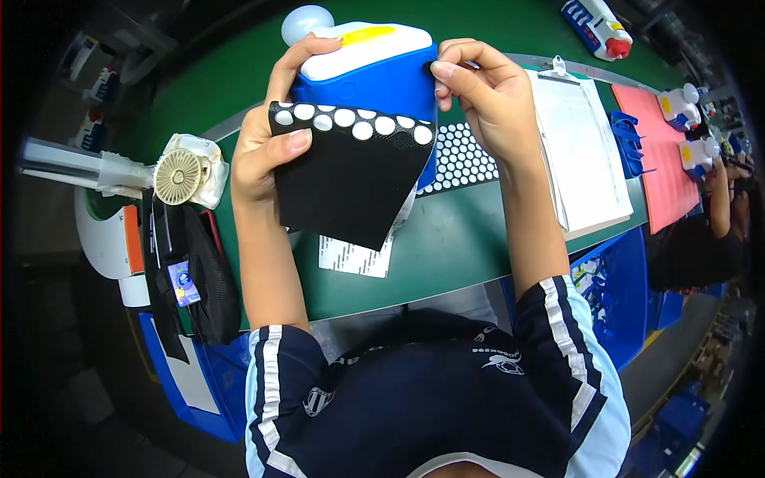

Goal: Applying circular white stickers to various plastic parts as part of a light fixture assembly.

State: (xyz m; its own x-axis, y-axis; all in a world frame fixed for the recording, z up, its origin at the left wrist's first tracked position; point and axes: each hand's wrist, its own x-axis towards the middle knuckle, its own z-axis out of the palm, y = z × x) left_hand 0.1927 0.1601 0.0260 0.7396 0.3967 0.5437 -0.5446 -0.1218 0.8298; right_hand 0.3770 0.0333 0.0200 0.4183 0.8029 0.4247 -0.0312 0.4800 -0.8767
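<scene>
My left hand [259, 151] grips a blue and white plastic housing [370, 86] with a yellow patch on top and a pale round knob at its far left. The same hand keeps a black sheet [339, 187] against the near side under its thumb. White round dots line the sheet's upper edge, over a strip of mesh. At the housing's right edge, my right hand [494, 99] has thumb and forefinger pinched together; anything between them is too small to make out. Below the sheet a printed white paper [351, 256] sticks out.
A sheet of white round dots [462, 163] lies on the green table [446, 247]. Right of it are a clipboard with papers [586, 151], blue plastic parts [627, 143] and a red mat [657, 175]. A small fan [178, 177] and black bag [209, 271] stand left. Another person works far right.
</scene>
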